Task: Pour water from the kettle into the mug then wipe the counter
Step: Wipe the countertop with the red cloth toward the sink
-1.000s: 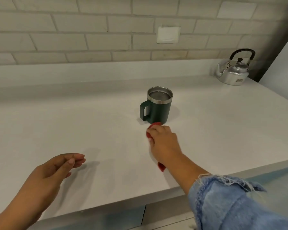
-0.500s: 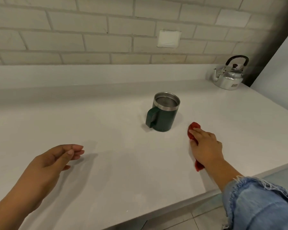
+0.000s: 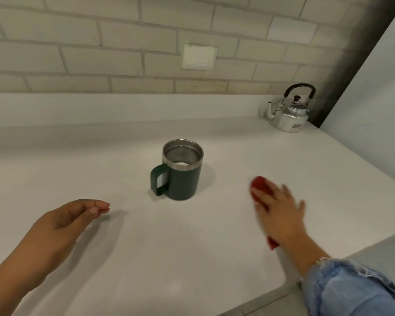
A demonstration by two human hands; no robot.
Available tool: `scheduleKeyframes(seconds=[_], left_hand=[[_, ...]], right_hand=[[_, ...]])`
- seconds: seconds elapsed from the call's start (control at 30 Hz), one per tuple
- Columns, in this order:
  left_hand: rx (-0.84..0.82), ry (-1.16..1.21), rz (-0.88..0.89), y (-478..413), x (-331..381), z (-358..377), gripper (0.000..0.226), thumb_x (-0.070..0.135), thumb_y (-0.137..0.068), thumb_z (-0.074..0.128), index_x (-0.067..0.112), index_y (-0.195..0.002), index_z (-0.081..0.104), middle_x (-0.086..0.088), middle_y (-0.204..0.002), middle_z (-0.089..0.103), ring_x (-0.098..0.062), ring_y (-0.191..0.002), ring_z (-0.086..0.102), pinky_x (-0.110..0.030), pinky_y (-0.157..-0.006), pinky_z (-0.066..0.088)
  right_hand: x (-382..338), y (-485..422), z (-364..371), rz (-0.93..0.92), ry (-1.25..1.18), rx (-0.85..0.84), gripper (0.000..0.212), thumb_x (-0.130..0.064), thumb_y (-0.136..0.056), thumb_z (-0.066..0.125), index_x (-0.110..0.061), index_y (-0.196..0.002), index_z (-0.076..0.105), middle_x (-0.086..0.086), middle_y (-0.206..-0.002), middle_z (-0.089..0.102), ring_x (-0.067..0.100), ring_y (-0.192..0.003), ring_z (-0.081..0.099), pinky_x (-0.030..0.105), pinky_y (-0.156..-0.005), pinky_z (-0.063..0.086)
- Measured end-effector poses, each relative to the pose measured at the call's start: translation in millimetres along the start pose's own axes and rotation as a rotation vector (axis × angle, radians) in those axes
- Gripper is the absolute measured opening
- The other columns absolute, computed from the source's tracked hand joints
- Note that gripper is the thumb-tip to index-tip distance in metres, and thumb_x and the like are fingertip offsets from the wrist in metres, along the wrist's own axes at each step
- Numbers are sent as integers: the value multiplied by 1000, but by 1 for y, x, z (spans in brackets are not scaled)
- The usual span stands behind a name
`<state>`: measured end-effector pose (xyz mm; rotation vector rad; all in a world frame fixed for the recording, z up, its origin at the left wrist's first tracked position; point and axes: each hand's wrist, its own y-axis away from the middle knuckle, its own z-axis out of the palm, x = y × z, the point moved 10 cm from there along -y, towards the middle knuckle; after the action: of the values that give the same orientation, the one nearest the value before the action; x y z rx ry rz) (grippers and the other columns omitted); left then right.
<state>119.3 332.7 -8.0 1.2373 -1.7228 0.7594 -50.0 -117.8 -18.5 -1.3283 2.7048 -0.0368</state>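
Note:
A dark green mug (image 3: 180, 176) with a steel rim stands upright mid-counter, handle to the left, liquid glinting inside. A silver kettle (image 3: 287, 115) with a black handle sits at the back right corner. My right hand (image 3: 281, 213) presses flat on a red cloth (image 3: 259, 187) on the white counter (image 3: 192, 247), to the right of the mug; the cloth shows only at the fingertips and under the wrist. My left hand (image 3: 66, 222) hovers above the counter at the front left, fingers loosely curled, holding nothing.
A pale brick wall with a white plate (image 3: 199, 57) runs along the back. A white panel (image 3: 374, 99) closes the right side behind the kettle. The counter's front edge (image 3: 271, 295) cuts diagonally at lower right.
My right hand has slid the red cloth rightward along the counter, from just in front of the mug to well right of it. The left hand has barely moved.

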Motion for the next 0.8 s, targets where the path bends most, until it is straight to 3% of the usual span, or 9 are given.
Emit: scheduleKeyframes(seconds=[0.07, 0.13, 0.23, 0.33, 0.43, 0.57, 0.7, 0.8], left_hand=[[78, -109, -28, -5, -2, 11, 18, 47, -90, 52, 52, -101, 64, 41, -102, 62, 3, -98, 59, -26, -80, 43], [130, -233, -29, -10, -3, 25, 16, 57, -85, 51, 60, -98, 60, 46, -105, 55, 3, -97, 56, -24, -79, 40], [152, -524, -37, -24, -29, 46, 26, 62, -80, 51, 58, -106, 53, 24, -127, 50, -13, -119, 49, -38, -100, 40], [205, -826, -104, -36, -69, 46, 61, 68, -76, 46, 40, -130, 41, 2, -140, 44, -27, -130, 41, -54, -97, 44], [216, -945, -165, -37, -97, 37, 72, 81, -71, 32, 54, -137, 27, 11, -140, 36, -24, -127, 44, -51, -87, 50], [163, -864, -289, -42, -150, 20, 74, 83, -65, 43, 62, -135, 27, 24, -148, 27, -19, -131, 39, -46, -92, 43], [100, -845, -357, -42, -201, 0, 79, 83, -61, 49, 61, -135, 29, 38, -148, 12, -14, -132, 37, -43, -93, 37], [60, -817, -411, -33, -207, -2, 79, 82, -62, 50, 61, -135, 29, 36, -150, 13, -2, -137, 26, -42, -95, 35]], right_hand=[[103, -27, -8, 213, -11, -3, 44, -49, -92, 38, -52, -136, 37, -11, -158, 17, 25, -145, 11, 63, -109, 13], [187, -47, -16, 365, -30, -12, 49, -52, -90, 35, -44, -138, 38, -5, -158, 18, 32, -141, 19, 60, -109, 20], [219, -86, -19, 395, -33, -11, 61, -56, -88, 31, -28, -141, 40, 7, -154, 27, 39, -131, 33, 53, -107, 32], [129, -130, -7, 150, -64, -33, 65, -58, -90, 32, -24, -145, 35, 10, -157, 21, 36, -137, 26, 45, -114, 26], [-22, -127, 11, -285, -96, -69, 63, -58, -91, 36, -28, -147, 32, 5, -160, 12, 30, -143, 16, 37, -118, 15], [-170, -76, 31, -777, -135, -164, 57, -54, -94, 29, -37, -148, 22, -5, -161, 8, 27, -146, 9, 43, -119, 11], [-205, -105, 29, -921, -202, -195, 44, -40, -97, 36, -43, -141, 35, -10, -158, 19, 23, -143, 21, 45, -117, 20], [-172, -181, 24, -771, -194, -124, 43, -32, -96, 40, -39, -138, 43, -6, -158, 23, 23, -138, 30, 44, -113, 25]])
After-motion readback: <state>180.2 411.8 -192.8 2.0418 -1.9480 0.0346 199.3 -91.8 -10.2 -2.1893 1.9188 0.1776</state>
